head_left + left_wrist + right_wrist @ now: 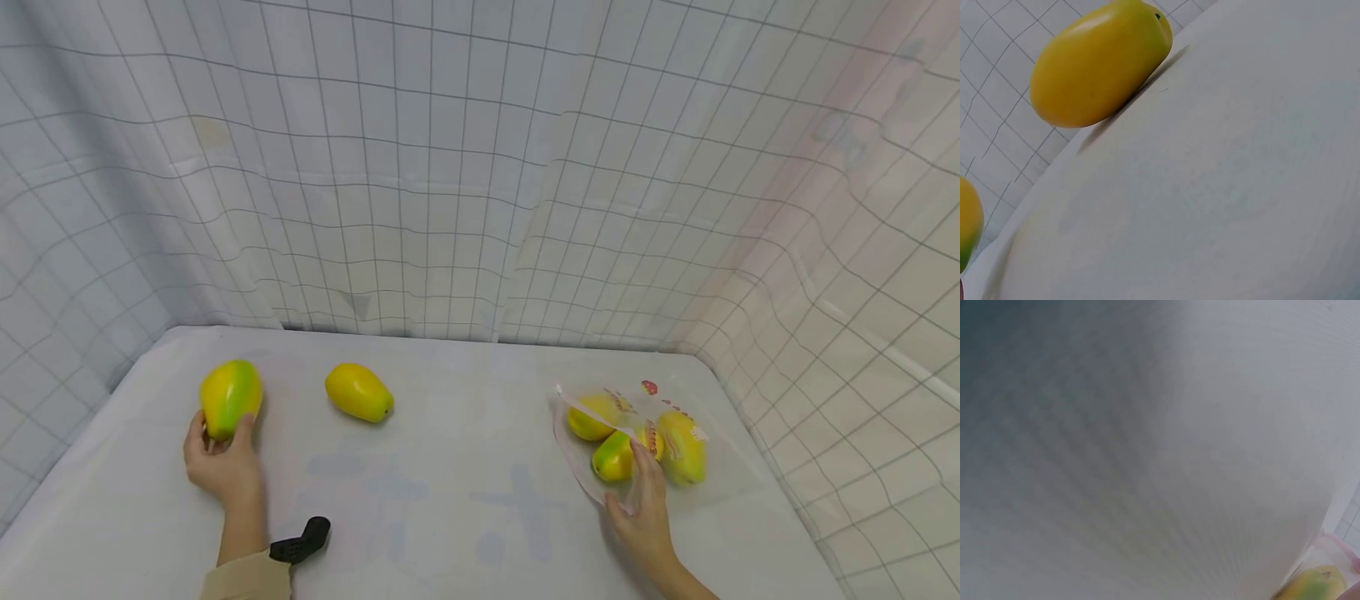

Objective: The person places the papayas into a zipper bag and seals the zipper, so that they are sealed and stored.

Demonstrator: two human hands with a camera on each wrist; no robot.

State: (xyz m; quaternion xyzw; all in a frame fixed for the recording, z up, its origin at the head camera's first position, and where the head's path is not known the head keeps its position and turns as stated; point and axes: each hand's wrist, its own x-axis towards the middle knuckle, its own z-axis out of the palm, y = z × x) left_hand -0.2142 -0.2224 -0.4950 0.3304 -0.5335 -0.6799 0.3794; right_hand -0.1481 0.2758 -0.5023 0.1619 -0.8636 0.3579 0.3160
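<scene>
At the table's left, my left hand (225,471) grips a yellow-green papaya (231,398) by its near end, thumb and fingers on opposite sides. A sliver of that papaya (969,224) shows at the left edge of the left wrist view. To its right lies a yellow papaya (358,392), untouched. On the right, my right hand (643,521) holds the mouth of a clear plastic bag (723,442) with pink rim and red print, thumb and fingers apart at its edge. Inside lie three papayas, the middle one (613,458) nearest my fingers. The right wrist view shows mostly tabletop.
A white cloth covers the table (450,467). Behind it and on both sides hang white grid-patterned curtains (450,183). A black strap piece (302,542) sticks out from my left wrist beside the beige sleeve (251,579).
</scene>
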